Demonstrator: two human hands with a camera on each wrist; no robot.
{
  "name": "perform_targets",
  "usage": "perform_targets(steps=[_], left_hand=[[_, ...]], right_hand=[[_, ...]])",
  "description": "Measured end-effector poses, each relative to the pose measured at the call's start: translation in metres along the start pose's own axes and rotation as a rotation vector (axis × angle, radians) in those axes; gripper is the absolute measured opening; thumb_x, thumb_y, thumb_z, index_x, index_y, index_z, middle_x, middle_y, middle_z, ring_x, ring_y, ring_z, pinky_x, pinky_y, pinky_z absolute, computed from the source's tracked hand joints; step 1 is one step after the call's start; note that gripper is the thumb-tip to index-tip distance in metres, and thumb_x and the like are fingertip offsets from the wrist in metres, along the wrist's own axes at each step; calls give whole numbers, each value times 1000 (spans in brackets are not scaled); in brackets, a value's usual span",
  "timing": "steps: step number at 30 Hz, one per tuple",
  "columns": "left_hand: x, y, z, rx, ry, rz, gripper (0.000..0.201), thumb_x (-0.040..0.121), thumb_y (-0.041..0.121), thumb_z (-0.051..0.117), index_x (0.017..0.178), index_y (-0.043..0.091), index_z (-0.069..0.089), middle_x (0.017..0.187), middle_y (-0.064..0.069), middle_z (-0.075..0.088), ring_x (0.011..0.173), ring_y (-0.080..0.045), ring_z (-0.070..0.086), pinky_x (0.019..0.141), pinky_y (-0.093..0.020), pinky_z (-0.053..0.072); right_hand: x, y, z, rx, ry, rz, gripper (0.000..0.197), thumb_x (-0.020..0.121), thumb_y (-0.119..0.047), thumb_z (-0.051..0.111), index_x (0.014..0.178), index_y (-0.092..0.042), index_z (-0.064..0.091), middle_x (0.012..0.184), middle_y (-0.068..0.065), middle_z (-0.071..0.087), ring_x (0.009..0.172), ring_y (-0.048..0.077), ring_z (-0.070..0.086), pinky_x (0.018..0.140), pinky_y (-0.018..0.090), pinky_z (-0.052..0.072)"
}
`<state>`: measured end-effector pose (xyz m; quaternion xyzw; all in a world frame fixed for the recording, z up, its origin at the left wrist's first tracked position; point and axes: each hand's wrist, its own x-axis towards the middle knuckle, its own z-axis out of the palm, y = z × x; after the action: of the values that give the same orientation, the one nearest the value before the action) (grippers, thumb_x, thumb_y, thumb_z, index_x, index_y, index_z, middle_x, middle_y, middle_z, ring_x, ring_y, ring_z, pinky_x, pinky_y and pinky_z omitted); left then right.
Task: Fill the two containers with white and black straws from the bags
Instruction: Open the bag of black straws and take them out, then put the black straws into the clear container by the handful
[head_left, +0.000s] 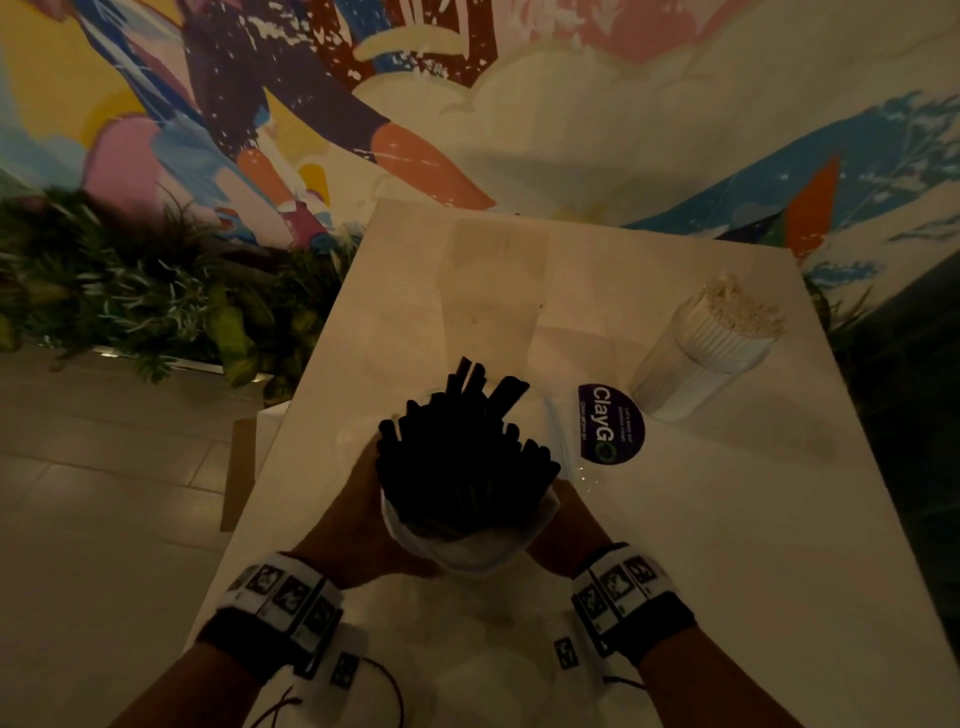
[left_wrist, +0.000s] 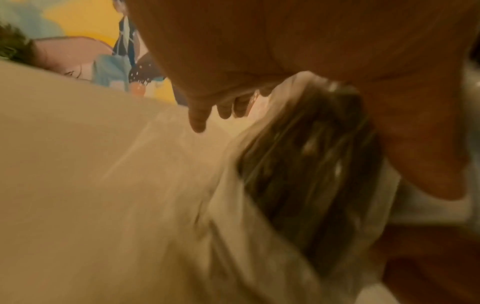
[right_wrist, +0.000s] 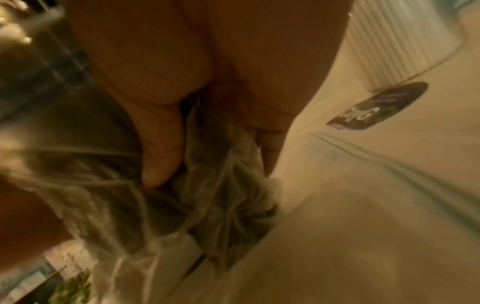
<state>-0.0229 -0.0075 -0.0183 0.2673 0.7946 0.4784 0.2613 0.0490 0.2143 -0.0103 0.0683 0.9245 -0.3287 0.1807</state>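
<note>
From the head view, a thick bundle of black plastic straws (head_left: 462, 457) stands nearly upright between both hands over the pale counter (head_left: 727, 519), its lower end wrapped in a thin clear plastic bag (head_left: 467, 551). The left hand (head_left: 353, 525) cups the bag from the left, the right hand (head_left: 561, 530) from the right. Well apart at the far right stands a clear ribbed container of white straws (head_left: 711, 348), near a round dark sticker (head_left: 610, 423). In the left wrist view, the left fingers (left_wrist: 198, 117) point loosely outward while palm and thumb press the bag. In the right wrist view, blurred, the right fingers (right_wrist: 161, 144) curl round the crumpled bag.
</note>
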Motion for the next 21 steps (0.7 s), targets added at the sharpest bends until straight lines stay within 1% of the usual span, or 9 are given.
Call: perform_targets(steps=[1,2,3,4,6,8,11,16,21], left_hand=[[2,5,-5,-14,35,64,148,36,58,88,148,19,0,155,6,18,141,-11,21,114,-30,28],[4,9,-9,-32,39,90,150,35,44,92,147,24,-5,155,14,14,141,-4,18,112,-20,27],[6,15,-11,-83,39,135,150,34,32,94,147,24,-5,152,22,16,139,3,20,108,-11,28],[7,25,-12,-123,23,185,148,34,24,93,147,21,-2,148,27,22,136,6,25,104,-8,29],[14,31,-9,-204,26,241,134,37,16,94,145,17,14,139,27,38,130,3,37,101,-9,34],[17,28,-6,-259,89,232,106,44,19,90,135,21,36,131,20,50,123,0,47,98,-11,38],[14,25,-5,-261,169,194,78,48,27,82,119,39,51,118,24,58,111,5,54,92,-10,43],[8,22,-4,-220,196,165,74,47,31,83,111,52,51,115,17,60,109,-1,57,92,-16,45],[10,36,-5,-216,120,236,130,40,4,93,145,22,17,110,-4,56,101,-17,60,88,-23,50]], right_hand=[[-1,0,2,5,-30,-7,87,91,-60,43,134,16,35,141,23,43,129,33,44,106,35,35],[-3,-2,1,-64,-70,-37,127,67,-92,16,140,12,29,145,19,38,132,30,40,108,32,29],[0,-1,1,-133,-73,-46,148,44,-99,-12,143,2,29,146,14,39,133,27,38,107,28,27],[5,5,6,-131,-66,-19,148,39,-97,-20,144,-5,32,143,12,44,131,26,41,103,26,29],[11,10,11,-99,-28,33,107,70,-87,5,146,-15,29,134,13,53,122,27,52,98,26,38],[1,15,0,-155,53,-32,82,85,-65,44,150,-26,10,142,11,44,129,31,45,103,51,40],[-19,24,-36,54,-125,124,125,71,-27,82,139,-42,-22,159,-3,-2,146,21,9,115,48,22],[-39,13,-76,513,-5,-93,130,64,-6,86,145,-45,-8,156,-21,2,143,-2,9,112,25,27],[-27,-29,-57,498,130,-228,102,74,-9,79,150,-29,14,147,-17,36,130,-6,38,108,19,36]])
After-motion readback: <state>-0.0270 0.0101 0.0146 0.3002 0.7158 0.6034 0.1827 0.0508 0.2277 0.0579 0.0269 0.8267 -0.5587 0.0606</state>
